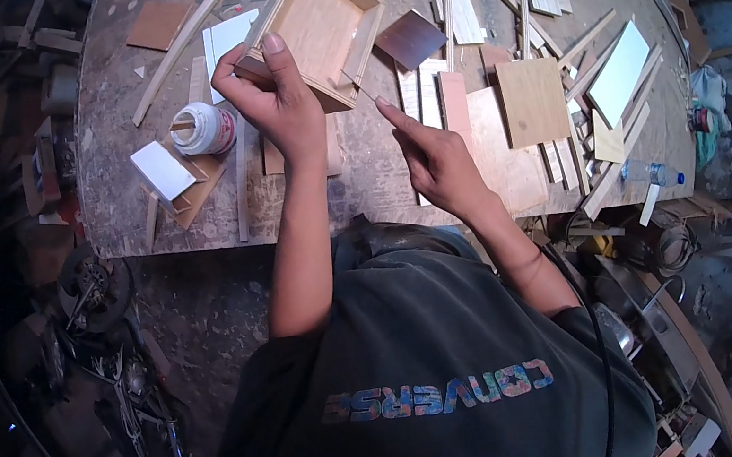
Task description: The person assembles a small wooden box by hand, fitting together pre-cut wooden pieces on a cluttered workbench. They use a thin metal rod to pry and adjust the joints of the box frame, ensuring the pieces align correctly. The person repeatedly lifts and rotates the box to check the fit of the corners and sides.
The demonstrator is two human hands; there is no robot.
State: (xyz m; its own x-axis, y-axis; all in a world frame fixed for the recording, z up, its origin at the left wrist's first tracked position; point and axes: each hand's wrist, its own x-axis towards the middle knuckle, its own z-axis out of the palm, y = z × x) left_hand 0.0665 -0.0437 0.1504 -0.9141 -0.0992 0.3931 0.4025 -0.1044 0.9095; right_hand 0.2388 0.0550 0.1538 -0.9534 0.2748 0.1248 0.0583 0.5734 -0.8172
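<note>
Meanwhile, gripping a small open wooden box (323,32) by its corner in the left hand (277,99), readying the empty, forefinger-extended right hand (431,156), apparently mid-assembly near the glue pot (203,128).

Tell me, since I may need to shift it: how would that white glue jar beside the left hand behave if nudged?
The white glue jar looks squat and round, so it would probably slide rather than tip. The stick standing in its open mouth might topple out.
</note>
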